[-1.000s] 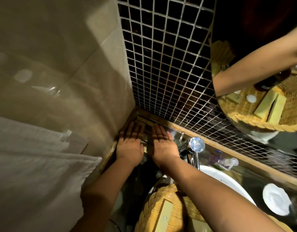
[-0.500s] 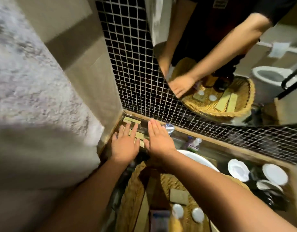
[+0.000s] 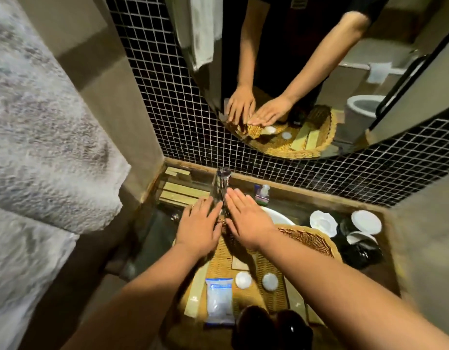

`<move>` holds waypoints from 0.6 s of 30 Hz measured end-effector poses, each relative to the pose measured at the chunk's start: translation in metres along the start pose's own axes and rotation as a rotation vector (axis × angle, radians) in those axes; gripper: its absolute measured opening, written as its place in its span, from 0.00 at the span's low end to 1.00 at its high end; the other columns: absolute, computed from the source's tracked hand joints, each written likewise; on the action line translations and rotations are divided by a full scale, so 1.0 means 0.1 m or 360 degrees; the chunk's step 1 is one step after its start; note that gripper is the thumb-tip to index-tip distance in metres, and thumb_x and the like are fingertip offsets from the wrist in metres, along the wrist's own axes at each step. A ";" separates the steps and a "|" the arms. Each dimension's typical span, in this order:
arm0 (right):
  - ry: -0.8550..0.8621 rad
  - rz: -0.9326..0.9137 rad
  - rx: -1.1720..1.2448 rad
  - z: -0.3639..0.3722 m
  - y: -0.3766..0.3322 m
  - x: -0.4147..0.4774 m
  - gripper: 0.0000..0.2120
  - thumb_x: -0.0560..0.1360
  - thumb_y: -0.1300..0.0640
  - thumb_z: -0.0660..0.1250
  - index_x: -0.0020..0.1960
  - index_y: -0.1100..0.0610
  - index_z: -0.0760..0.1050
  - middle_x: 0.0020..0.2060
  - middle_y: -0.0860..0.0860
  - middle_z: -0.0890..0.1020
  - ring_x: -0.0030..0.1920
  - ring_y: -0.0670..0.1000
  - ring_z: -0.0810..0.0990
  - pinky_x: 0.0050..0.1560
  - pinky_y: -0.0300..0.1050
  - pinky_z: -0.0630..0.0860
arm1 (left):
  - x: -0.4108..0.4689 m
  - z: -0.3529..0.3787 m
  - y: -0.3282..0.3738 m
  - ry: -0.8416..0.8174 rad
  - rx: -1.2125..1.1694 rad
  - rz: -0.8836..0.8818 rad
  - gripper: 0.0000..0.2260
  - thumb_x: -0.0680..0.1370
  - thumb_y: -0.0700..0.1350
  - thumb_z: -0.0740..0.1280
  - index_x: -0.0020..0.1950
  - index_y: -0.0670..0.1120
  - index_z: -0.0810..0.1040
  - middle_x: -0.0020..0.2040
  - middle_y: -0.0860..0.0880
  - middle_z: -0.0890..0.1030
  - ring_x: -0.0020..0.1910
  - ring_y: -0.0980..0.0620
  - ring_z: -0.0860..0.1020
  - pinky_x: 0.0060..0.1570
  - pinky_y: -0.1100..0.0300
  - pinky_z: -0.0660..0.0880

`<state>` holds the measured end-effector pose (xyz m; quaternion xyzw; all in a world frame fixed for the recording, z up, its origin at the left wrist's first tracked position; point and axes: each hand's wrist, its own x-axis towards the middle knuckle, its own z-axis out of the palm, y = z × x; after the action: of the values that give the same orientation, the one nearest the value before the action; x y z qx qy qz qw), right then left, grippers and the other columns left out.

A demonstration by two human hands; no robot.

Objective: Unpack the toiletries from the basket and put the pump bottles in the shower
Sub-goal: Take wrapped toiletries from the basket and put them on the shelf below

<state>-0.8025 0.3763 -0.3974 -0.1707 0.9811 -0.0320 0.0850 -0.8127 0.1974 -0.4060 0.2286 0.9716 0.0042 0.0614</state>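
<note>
A wicker basket (image 3: 317, 238) sits over the white sink, holding a blue-and-white packet (image 3: 219, 300), two round white items (image 3: 243, 279), flat tan boxes and two dark brown pump bottles (image 3: 272, 329) at its near edge. My left hand (image 3: 199, 227) and my right hand (image 3: 246, 218) hover flat, fingers straight, over the basket's far rim by the chrome tap (image 3: 222, 184). Neither hand holds anything. Several flat tan boxes (image 3: 183, 193) lie on the counter at the back left corner.
A white towel (image 3: 41, 152) hangs at the left. The mirror (image 3: 319, 59) on the black mosaic wall reflects my arms and the basket. A small bottle (image 3: 262, 194) stands behind the sink. White saucers (image 3: 322, 222) and black cups (image 3: 360, 251) sit at the right.
Both hands drew back from the tan boxes in the counter corner to above the basket's far rim. The view tilted down, showing more of the basket's contents.
</note>
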 end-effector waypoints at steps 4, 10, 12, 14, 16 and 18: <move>-0.0258 -0.0185 -0.0014 0.39 0.12 -0.46 0.32 0.84 0.45 0.49 0.82 0.56 0.42 0.81 0.52 0.43 0.80 0.52 0.41 0.79 0.52 0.43 | -0.18 0.17 0.18 -0.0254 0.0155 0.0398 0.26 0.82 0.59 0.51 0.79 0.52 0.59 0.79 0.47 0.59 0.77 0.44 0.56 0.73 0.45 0.55; -0.0517 -0.0109 0.0084 0.90 0.22 -0.78 0.34 0.82 0.42 0.51 0.82 0.55 0.43 0.81 0.52 0.45 0.80 0.52 0.40 0.77 0.48 0.40 | -0.29 0.46 0.43 -0.0628 0.0194 0.0354 0.27 0.83 0.56 0.52 0.81 0.51 0.52 0.80 0.46 0.57 0.77 0.42 0.56 0.73 0.43 0.55; -0.0572 -0.0025 0.0087 0.99 0.24 -0.77 0.34 0.82 0.42 0.53 0.82 0.56 0.45 0.81 0.53 0.46 0.80 0.52 0.41 0.77 0.48 0.42 | -0.33 0.56 0.47 -0.0637 0.0203 0.0340 0.27 0.83 0.55 0.53 0.81 0.50 0.52 0.80 0.46 0.58 0.76 0.42 0.58 0.71 0.43 0.57; -0.0608 0.0032 0.0079 1.04 0.24 -0.74 0.35 0.82 0.43 0.56 0.81 0.57 0.48 0.81 0.53 0.48 0.80 0.53 0.44 0.77 0.48 0.45 | -0.36 0.64 0.49 -0.0613 0.0198 0.0352 0.27 0.84 0.55 0.53 0.81 0.49 0.53 0.79 0.46 0.59 0.75 0.42 0.59 0.71 0.44 0.58; -0.0619 0.0103 0.0104 1.07 0.26 -0.73 0.35 0.81 0.45 0.61 0.81 0.57 0.51 0.80 0.54 0.54 0.80 0.54 0.50 0.77 0.50 0.53 | -0.40 0.72 0.50 -0.0583 0.0195 0.0391 0.25 0.84 0.53 0.53 0.80 0.47 0.54 0.79 0.45 0.60 0.75 0.43 0.59 0.70 0.45 0.59; -0.0610 0.0174 0.0094 1.09 0.28 -0.74 0.34 0.79 0.46 0.64 0.80 0.56 0.55 0.77 0.55 0.63 0.77 0.57 0.59 0.73 0.53 0.63 | -0.41 0.78 0.51 -0.0592 0.0213 0.0450 0.24 0.85 0.50 0.52 0.80 0.46 0.54 0.79 0.45 0.58 0.76 0.42 0.57 0.70 0.45 0.57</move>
<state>-0.7240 0.4239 -0.4952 -0.1174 0.9534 -0.0231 0.2768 -0.7441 0.2237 -0.4770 0.3629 0.9000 -0.0937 0.2228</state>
